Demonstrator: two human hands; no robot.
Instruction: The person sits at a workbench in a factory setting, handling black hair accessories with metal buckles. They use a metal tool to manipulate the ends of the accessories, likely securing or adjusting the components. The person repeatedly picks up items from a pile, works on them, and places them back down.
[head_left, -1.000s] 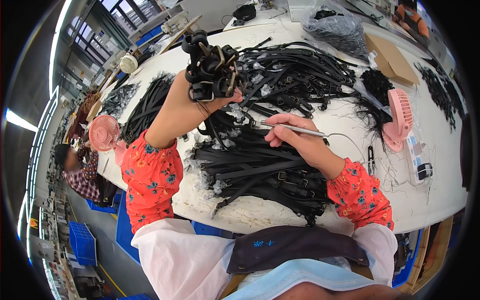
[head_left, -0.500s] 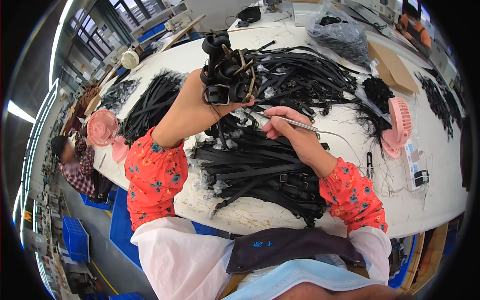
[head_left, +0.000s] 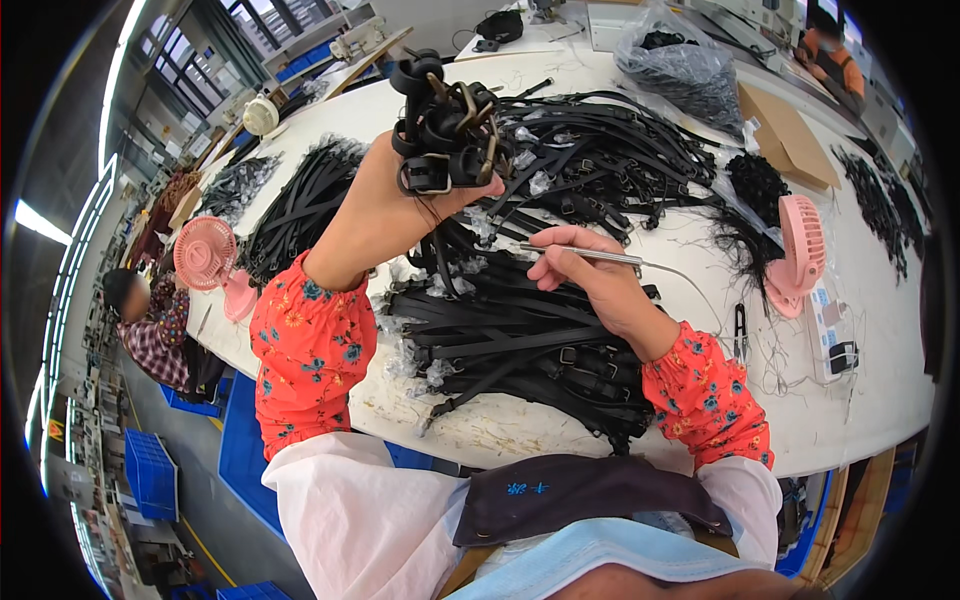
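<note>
My left hand (head_left: 418, 188) is closed around a bundle of black straps with metal buckles (head_left: 455, 130), raised above the table; the buckle ends stick up out of the grip. In my right hand (head_left: 590, 265) is a thin metal pen-like tool (head_left: 585, 254) with a cord running off to the right. Its tip points left, toward the held bundle but apart from it. Below both hands lies a pile of black buckled straps (head_left: 520, 330), some ends wrapped in clear plastic. Another large heap of straps (head_left: 610, 150) spreads out behind.
Pink fans stand at left (head_left: 205, 252) and right (head_left: 799, 250). At the right lie small black snips (head_left: 740, 330) and a power strip (head_left: 828, 330). A stuffed plastic bag (head_left: 680, 70) and a cardboard piece (head_left: 785, 135) sit at the back. Two people are farther off.
My left hand has shifted slightly left and up, and the strap bundle has turned a little. The metal tool in my right hand now lies more level.
</note>
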